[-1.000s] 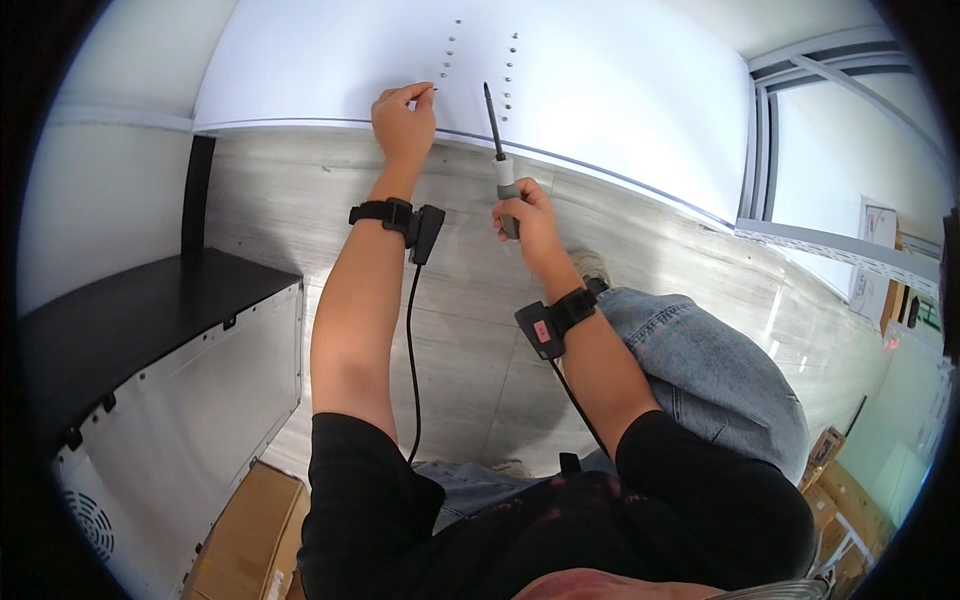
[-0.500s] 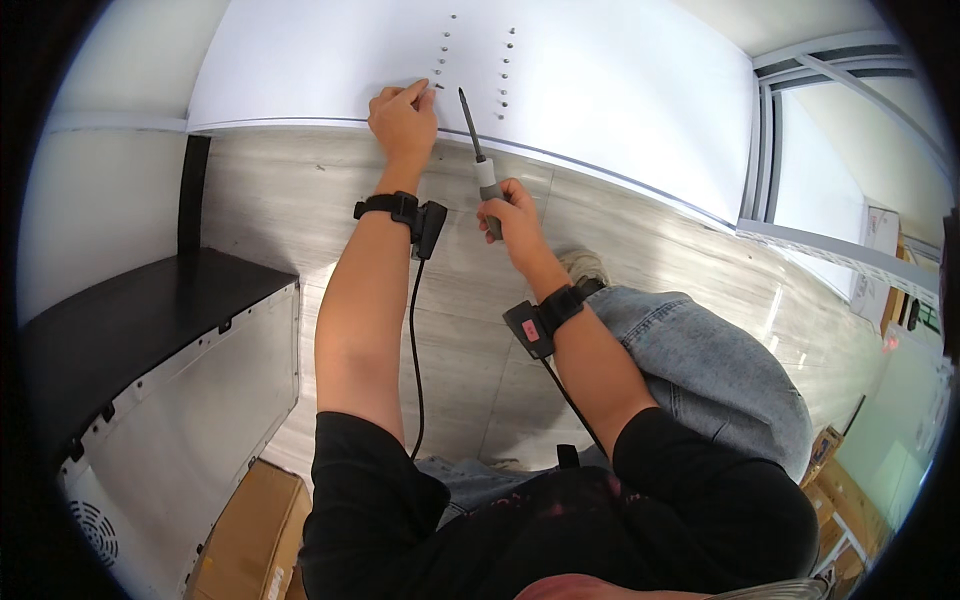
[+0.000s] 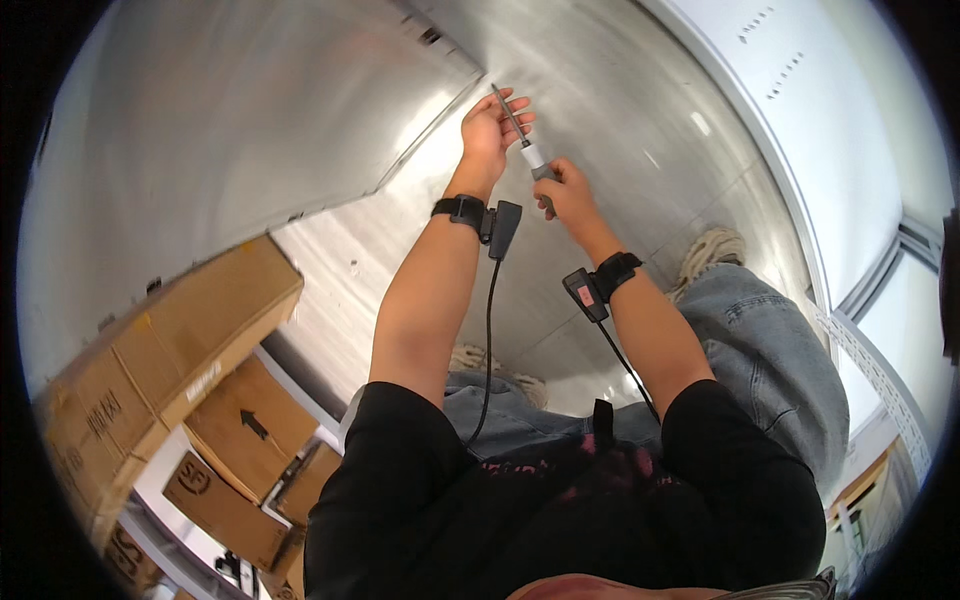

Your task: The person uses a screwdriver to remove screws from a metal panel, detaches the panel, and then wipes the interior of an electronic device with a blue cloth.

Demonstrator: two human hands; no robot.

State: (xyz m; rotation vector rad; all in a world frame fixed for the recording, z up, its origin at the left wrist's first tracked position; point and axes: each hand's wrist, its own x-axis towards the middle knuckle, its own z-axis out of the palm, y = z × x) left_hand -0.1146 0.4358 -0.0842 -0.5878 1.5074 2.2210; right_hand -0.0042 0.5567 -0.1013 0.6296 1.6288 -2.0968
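My right hand (image 3: 570,192) is closed around the grey handle of a screwdriver (image 3: 533,156). Its white collar and dark shaft point up and to the left. Just beyond it, my left hand (image 3: 484,138) has its fingers spread, with the shaft crossing in front of them. Whether the shaft touches those fingers I cannot tell. At the upper right lies a white panel (image 3: 850,135), apart from both hands, with two rows of small screws (image 3: 786,74) standing on it.
A large pale metal cabinet (image 3: 270,110) fills the upper left. Below it are stacked cardboard boxes (image 3: 215,310). Grey floor (image 3: 610,110) runs beneath my hands, and a metal frame (image 3: 890,265) stands at the right. Cables hang from my wristbands.
My view has turned left, so the panel now sits at the upper right. My left hand has left the screws, opened and come beside the screwdriver's shaft. The right hand still holds the screwdriver.
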